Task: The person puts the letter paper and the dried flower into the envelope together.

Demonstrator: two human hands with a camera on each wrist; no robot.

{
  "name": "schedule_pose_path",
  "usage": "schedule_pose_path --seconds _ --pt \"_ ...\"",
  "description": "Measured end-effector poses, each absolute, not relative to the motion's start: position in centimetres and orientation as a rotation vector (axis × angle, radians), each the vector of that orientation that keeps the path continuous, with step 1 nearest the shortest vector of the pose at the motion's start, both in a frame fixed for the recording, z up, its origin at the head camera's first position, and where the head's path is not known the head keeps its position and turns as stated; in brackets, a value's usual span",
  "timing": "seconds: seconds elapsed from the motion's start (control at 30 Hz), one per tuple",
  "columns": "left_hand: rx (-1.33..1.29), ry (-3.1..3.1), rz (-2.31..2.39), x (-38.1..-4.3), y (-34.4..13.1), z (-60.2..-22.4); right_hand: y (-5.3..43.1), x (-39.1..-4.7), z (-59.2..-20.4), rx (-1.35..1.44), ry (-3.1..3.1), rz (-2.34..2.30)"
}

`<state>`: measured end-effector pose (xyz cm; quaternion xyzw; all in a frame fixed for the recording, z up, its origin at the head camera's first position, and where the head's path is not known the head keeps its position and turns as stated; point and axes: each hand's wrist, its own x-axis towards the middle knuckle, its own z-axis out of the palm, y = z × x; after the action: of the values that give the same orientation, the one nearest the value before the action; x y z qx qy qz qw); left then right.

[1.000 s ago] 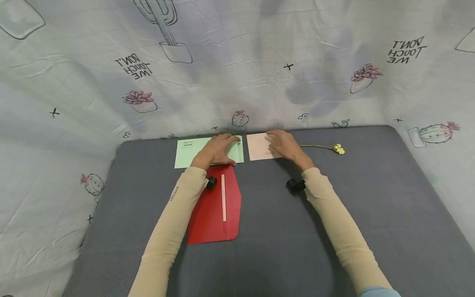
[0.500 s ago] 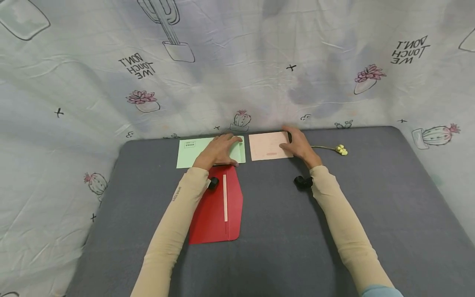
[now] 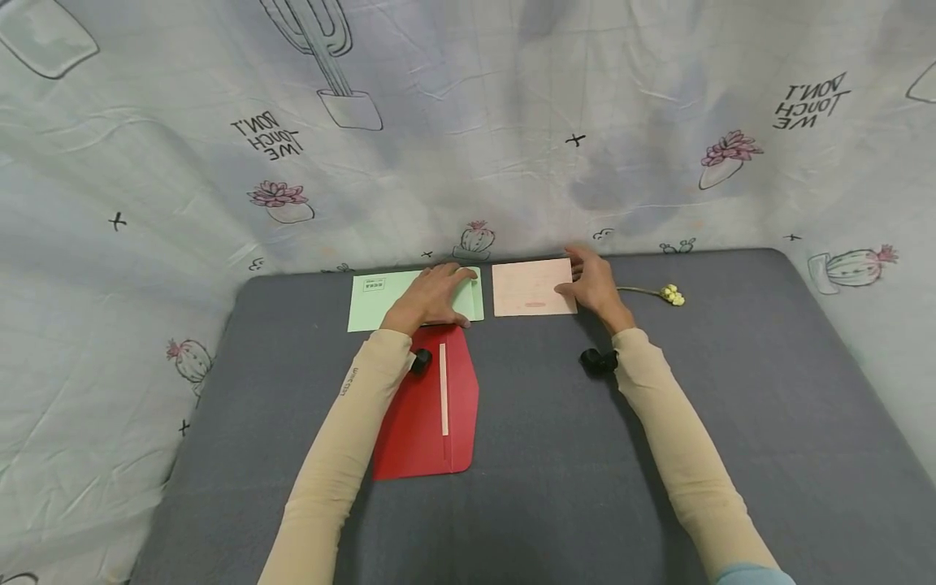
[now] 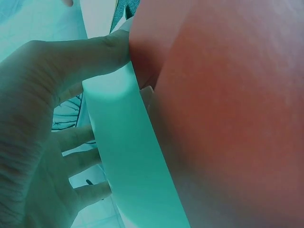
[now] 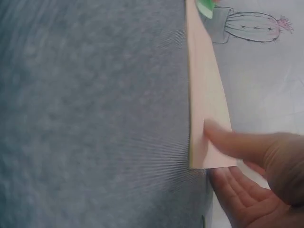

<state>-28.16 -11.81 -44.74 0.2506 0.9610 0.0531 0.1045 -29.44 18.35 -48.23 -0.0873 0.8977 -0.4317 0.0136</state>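
Your right hand (image 3: 595, 286) has shifted rightward, thumb and fingers apart, at the pink paper (image 3: 532, 284), upper center; your left hand (image 3: 433, 297) widely spans the green envelope (image 3: 379, 305).

The left hand (image 3: 430, 297) covers part of the pale green paper rectangle (image 3: 374, 305). A beige fabric sleeve (image 3: 358, 398) hides part of the red paper envelope (image 3: 420, 431). Print (image 3: 535, 305) on the pale pink paper rectangle (image 3: 517, 284) is illegibly small.

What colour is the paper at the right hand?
The paper is peachy pink, clearest in head view.
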Motion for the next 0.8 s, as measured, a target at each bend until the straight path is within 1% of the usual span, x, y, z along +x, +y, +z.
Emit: schedule_pose_path --seconds 0.27,0.43,0.57,0.8 --pt "0.737 2.831 0.155 -28.2 -11.8 -44.7 19.0 -28.9 -47.3 -0.054 2.721 -1.451" --pt "0.727 2.832 0.155 -27.7 -11.7 -44.6 19.7 -28.6 -46.7 0.04 2.554 -1.641" --pt "0.712 2.833 0.157 -27.2 -11.7 -44.5 19.8 -28.3 -46.5 0.075 2.426 -1.77" --pt "0.705 2.835 0.164 -26.4 -11.4 -44.6 19.2 -27.9 -46.7 0.065 2.356 -1.825"
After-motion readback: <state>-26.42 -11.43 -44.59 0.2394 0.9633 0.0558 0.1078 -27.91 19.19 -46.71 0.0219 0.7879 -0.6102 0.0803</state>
